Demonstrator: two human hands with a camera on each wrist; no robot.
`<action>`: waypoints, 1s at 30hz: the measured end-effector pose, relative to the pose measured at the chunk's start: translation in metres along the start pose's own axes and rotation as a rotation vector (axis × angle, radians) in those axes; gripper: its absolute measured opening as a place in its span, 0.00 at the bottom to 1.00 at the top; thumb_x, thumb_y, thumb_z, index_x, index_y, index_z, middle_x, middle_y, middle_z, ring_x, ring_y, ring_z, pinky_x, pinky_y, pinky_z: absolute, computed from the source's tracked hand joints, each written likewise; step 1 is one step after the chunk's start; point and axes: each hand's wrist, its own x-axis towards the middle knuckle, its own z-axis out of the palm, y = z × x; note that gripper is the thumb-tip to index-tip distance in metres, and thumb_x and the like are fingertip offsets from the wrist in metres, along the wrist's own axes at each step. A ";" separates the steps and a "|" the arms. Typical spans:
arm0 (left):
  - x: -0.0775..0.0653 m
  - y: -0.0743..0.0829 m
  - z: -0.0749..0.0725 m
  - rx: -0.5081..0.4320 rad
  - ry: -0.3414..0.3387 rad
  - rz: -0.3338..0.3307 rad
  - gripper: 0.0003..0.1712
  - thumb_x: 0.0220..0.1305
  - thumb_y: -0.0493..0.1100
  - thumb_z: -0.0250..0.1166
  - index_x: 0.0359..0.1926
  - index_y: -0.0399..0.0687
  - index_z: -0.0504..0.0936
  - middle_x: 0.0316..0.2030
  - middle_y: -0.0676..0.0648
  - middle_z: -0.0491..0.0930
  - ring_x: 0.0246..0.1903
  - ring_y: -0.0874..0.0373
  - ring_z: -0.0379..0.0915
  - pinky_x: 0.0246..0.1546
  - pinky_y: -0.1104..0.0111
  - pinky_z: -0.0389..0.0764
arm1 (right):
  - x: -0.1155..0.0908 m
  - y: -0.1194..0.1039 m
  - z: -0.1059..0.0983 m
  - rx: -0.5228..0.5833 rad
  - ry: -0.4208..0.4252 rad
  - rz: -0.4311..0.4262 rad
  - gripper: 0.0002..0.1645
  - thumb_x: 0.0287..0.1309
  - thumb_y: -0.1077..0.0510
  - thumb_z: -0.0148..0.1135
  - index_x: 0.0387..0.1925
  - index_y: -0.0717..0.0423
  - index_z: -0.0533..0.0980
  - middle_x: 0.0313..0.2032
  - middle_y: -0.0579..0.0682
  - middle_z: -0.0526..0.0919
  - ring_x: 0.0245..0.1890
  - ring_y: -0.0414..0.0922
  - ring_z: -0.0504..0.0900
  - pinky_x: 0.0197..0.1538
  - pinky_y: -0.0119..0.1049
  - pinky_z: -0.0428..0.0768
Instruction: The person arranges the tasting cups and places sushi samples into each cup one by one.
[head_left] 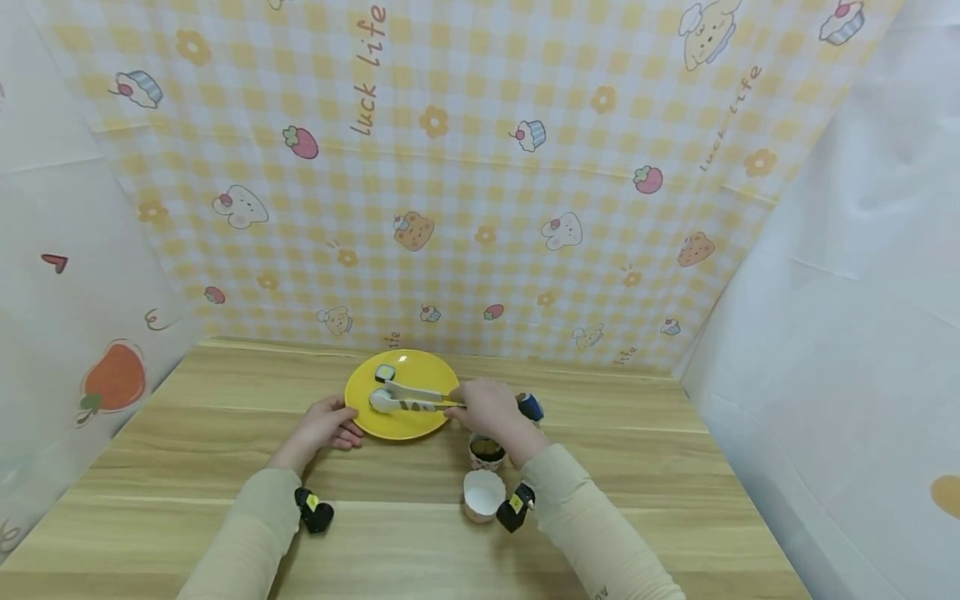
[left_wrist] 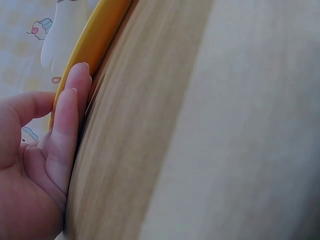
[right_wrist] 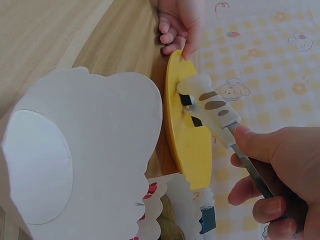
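Note:
A yellow plate (head_left: pixel 420 371) lies on the table near the patterned backdrop. My left hand (head_left: pixel 322 429) holds its left rim, thumb over the edge and fingers below, as the left wrist view shows. In my right hand (head_left: pixel 495 408) are tongs (right_wrist: pixel 216 107) with metal handles and white, brown-marked, paw-like tips. The tips are over the plate, around a small black-and-white sushi roll piece (right_wrist: pixel 185 100); how firmly they grip it I cannot tell. Another sushi roll piece (head_left: pixel 385 373), with a yellow centre, sits on the plate just behind the tongs.
Nearest on the right stands a white paper cup (head_left: pixel 483 493) with a scalloped rim. Behind it a second paper cup (head_left: pixel 486 451) holds something dark greenish-brown. A dark blue item (head_left: pixel 531 406) shows beyond my right hand, partly hidden. The backdrop (head_left: pixel 480 275) rises behind the table.

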 end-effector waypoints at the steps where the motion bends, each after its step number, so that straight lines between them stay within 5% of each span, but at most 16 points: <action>1: 0.000 0.000 0.000 0.000 -0.001 0.004 0.25 0.71 0.36 0.48 0.62 0.24 0.57 0.24 0.43 0.80 0.22 0.55 0.81 0.23 0.67 0.82 | 0.000 0.000 0.000 0.002 0.002 -0.001 0.14 0.59 0.43 0.63 0.41 0.44 0.85 0.33 0.40 0.83 0.26 0.37 0.73 0.25 0.32 0.71; 30: -0.001 0.002 0.001 0.011 -0.001 -0.005 0.26 0.71 0.36 0.48 0.64 0.24 0.55 0.25 0.43 0.81 0.23 0.54 0.81 0.23 0.67 0.82 | -0.005 0.007 0.002 0.042 0.045 -0.029 0.16 0.59 0.44 0.64 0.45 0.45 0.84 0.37 0.41 0.85 0.28 0.37 0.75 0.26 0.32 0.73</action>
